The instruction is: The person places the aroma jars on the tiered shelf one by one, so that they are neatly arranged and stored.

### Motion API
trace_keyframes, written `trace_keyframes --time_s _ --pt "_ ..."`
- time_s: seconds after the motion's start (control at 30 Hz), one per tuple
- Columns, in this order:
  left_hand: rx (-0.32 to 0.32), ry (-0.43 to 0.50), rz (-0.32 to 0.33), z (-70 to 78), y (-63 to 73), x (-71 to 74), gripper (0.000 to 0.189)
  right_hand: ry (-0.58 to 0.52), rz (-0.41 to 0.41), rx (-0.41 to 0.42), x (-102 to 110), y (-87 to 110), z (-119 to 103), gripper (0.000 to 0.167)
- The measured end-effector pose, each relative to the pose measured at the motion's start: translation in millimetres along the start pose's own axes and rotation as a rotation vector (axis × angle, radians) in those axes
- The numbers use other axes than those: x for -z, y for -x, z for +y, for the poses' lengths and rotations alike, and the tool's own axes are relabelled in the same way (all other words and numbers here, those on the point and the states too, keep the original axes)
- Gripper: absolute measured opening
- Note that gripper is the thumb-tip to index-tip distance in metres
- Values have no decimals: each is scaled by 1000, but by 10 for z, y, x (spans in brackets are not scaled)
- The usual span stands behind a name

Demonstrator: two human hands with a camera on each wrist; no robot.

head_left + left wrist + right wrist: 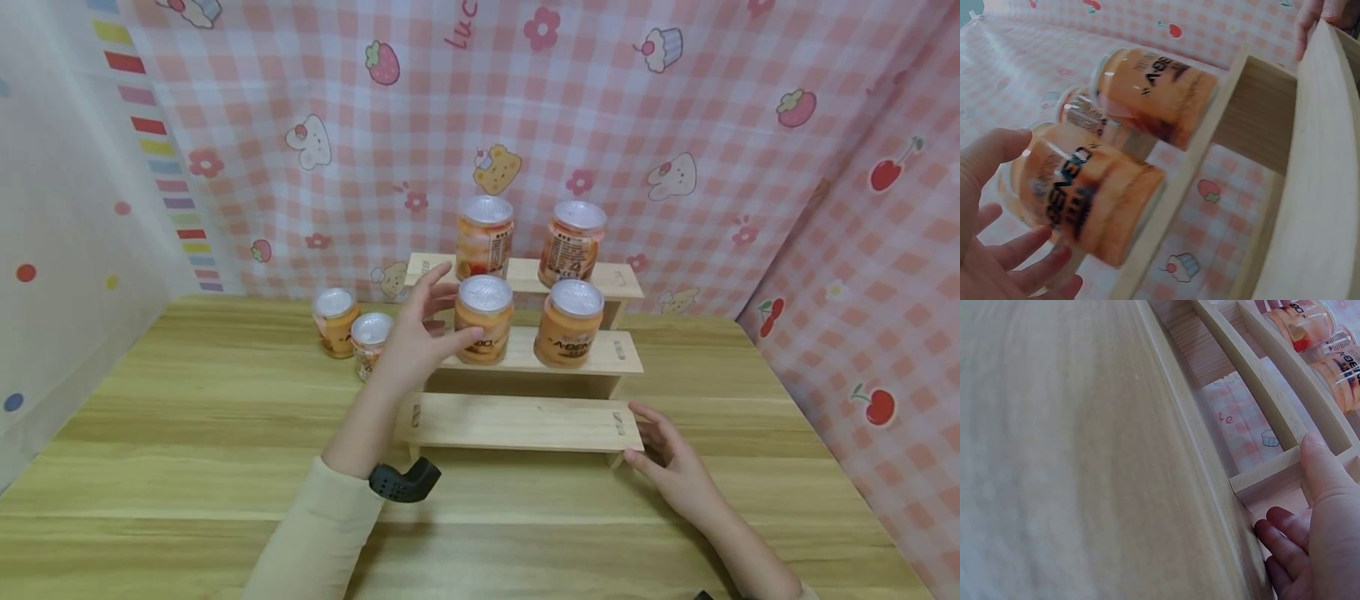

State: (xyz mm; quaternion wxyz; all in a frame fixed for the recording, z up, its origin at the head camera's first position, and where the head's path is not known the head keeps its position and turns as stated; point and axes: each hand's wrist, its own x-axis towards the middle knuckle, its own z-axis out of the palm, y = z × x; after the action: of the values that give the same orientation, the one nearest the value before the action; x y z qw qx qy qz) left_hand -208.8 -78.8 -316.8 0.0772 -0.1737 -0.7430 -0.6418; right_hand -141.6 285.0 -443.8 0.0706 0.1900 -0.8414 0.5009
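Orng can w/ slvr lid

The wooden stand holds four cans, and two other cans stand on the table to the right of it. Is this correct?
Not quite: the two other cans stand on the table to the left of the wooden stand, as the head view shows. The stand does hold four cans.

cans: 6 | stepped shelf: 1 | tiers: 3 | hands: 2 | table: 1
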Motion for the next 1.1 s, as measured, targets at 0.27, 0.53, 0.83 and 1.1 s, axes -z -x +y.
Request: trace_keyframes --time_s 0.27,0.53,0.83,1.1 --pt "-53 -53 78 54 53 308 77 3 1 -2 1 -1 -4 60" --pt "-66 -74 151 -52 88 623 74 9 5 4 1 -1 6 60" --pt "-22 -41 268 -191 98 949 72 8 4 -8 2 -5 -6 60" --pt "33 -53 372 -390 111 1216 72 12 5 -2 1 -5 -18 60"
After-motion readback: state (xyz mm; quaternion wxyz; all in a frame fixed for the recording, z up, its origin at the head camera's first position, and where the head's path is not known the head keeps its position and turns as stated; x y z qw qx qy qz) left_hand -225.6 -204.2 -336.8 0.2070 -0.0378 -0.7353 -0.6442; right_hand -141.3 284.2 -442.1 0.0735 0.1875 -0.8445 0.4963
